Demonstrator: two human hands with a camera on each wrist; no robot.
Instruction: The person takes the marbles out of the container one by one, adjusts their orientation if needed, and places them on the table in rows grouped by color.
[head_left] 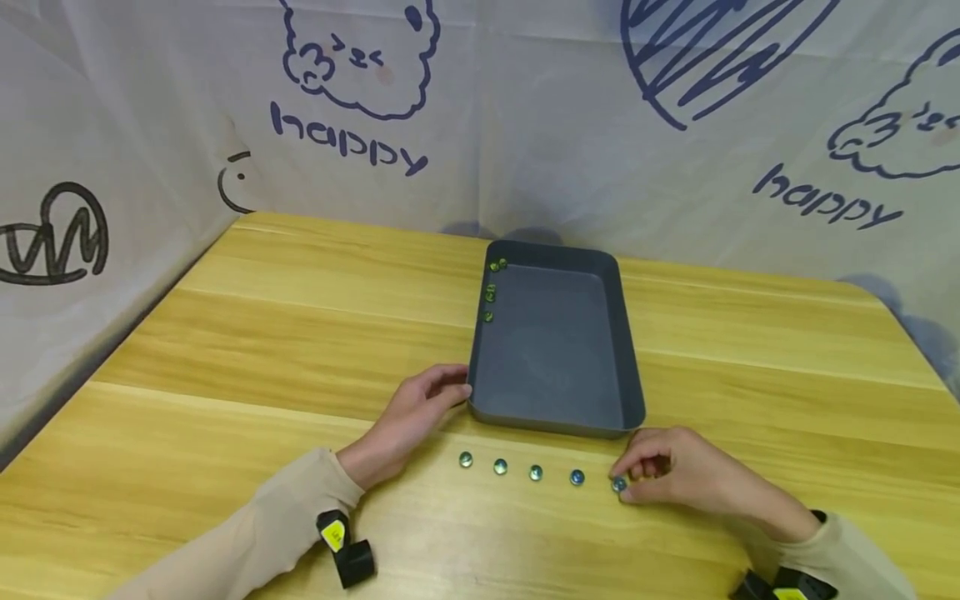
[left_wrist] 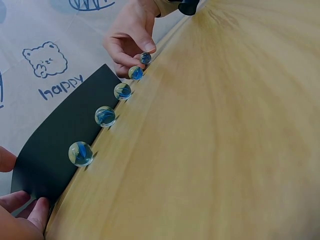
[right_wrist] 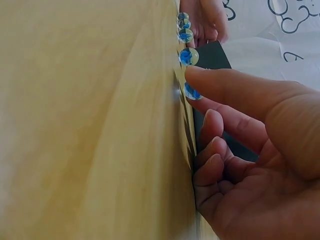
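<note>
A row of several clear glass marbles with blue swirls lies on the table in front of the dark grey tray (head_left: 551, 350). At the row's right end, my right hand (head_left: 678, 468) pinches a marble (head_left: 618, 484) between thumb and index finger, at table height; the right wrist view shows this marble (right_wrist: 192, 91) partly covered by the thumb. Beside it is another blue marble (head_left: 577, 477), and the leftmost marble (head_left: 466, 459) lies near my left hand (head_left: 408, 421). The fingertips of that left hand touch the tray's near left corner, fingers fairly extended.
Several green marbles (head_left: 490, 295) rest inside the tray along its left wall. The wooden table (head_left: 315, 333) meets a white cloth (head_left: 525, 125) with drawings at the back and left. Both wrists carry black cameras (head_left: 347, 550).
</note>
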